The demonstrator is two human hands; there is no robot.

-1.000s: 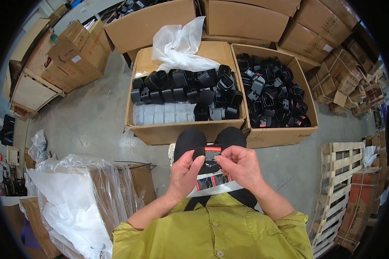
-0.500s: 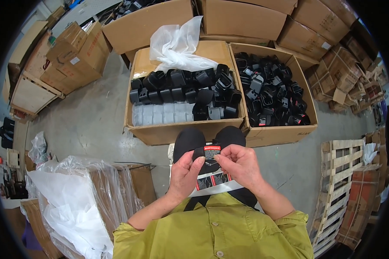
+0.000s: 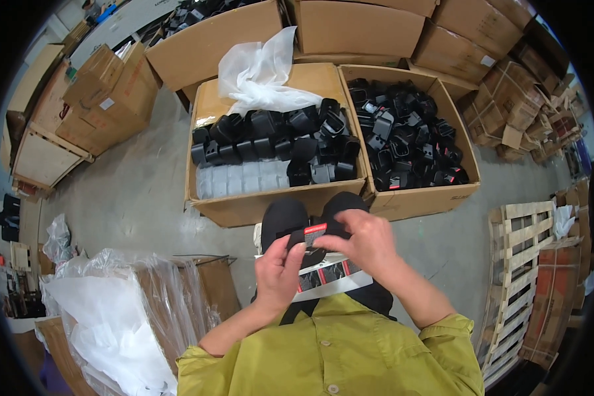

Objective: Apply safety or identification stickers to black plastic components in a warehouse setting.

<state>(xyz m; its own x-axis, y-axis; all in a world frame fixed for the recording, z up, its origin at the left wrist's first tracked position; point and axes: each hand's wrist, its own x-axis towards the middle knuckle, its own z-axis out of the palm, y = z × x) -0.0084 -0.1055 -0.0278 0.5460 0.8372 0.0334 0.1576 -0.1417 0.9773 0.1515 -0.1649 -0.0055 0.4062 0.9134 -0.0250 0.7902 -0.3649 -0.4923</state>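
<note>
Above my lap, a small black plastic part carries a red-topped dark label. My left hand pinches the part's left end between thumb and fingers. At its other end, my right hand is curled round it, thumb beside the label and forefinger above. The far side of the part is hidden by my fingers. Below my hands, a white backing strip bears several more red-and-dark labels in a row. Just beyond are my black shoes.
In front, an open carton holds black parts and clear plastic trays. Beside it stands another carton heaped with black parts. A film-wrapped box is at left, a wooden pallet at right. Stacked cartons line the back.
My right hand has shifted from pinching at the label's lower edge to curling round the part's right end. The label now tilts, and the whole view has shifted slightly.
</note>
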